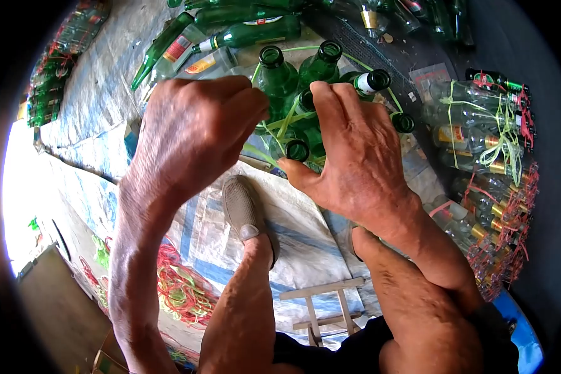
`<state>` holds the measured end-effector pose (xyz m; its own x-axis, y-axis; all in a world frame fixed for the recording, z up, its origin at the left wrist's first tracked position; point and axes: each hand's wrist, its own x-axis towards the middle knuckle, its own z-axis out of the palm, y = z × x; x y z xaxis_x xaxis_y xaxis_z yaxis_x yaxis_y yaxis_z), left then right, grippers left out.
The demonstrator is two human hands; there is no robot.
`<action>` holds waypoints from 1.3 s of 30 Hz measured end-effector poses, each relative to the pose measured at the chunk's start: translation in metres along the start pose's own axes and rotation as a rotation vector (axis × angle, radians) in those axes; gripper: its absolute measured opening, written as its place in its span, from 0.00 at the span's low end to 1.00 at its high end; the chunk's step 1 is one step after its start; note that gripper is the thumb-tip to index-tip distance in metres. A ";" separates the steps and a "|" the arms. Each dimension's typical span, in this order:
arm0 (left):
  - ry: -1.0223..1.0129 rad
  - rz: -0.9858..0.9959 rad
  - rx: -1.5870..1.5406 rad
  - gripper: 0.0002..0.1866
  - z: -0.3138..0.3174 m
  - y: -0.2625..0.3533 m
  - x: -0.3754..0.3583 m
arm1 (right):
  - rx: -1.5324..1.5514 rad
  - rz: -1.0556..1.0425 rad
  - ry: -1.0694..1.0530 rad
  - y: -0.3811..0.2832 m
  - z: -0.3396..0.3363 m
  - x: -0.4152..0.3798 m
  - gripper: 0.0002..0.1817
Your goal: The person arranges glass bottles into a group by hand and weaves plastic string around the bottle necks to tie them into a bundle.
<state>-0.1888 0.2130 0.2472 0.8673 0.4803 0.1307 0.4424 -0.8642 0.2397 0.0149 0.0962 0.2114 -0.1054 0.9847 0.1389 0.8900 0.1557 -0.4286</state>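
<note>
Several green bottles (277,78) stand upright in a cluster in front of me, with light green string (285,123) running around and between them. My left hand (199,121) is closed in a fist at the left side of the cluster, and the string passes close to its fingers; the fingertips are hidden. My right hand (358,146) rests over the bottles on the right, its thumb near the mouth of the front bottle (297,150) and its fingers bent down among the necks. It holds onto the bottle cluster.
Tied clear bottles (470,118) lie in bundles at the right. Loose green bottles (255,32) lie behind the cluster. Red and green string (184,287) is heaped at the lower left. A wooden frame (321,290) stands between my legs, on the sheet-covered ground (299,249).
</note>
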 end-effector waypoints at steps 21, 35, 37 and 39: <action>-0.168 -0.153 -0.441 0.07 0.025 -0.054 0.024 | 0.010 -0.043 0.048 0.006 0.004 -0.001 0.48; 0.217 -0.796 -0.811 0.10 0.073 -0.025 -0.026 | 0.067 -0.046 0.110 0.010 0.008 -0.011 0.57; 0.229 -0.775 -0.917 0.11 0.079 -0.027 -0.031 | 0.112 -0.072 0.134 0.014 0.000 -0.017 0.57; 0.250 -0.814 -1.088 0.11 0.085 -0.026 -0.036 | 0.112 -0.125 0.195 0.024 -0.019 -0.025 0.44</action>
<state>-0.2118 0.2057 0.1550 0.3379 0.9024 -0.2672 0.3001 0.1658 0.9394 0.0477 0.0739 0.2150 -0.1145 0.9252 0.3618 0.8197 0.2938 -0.4918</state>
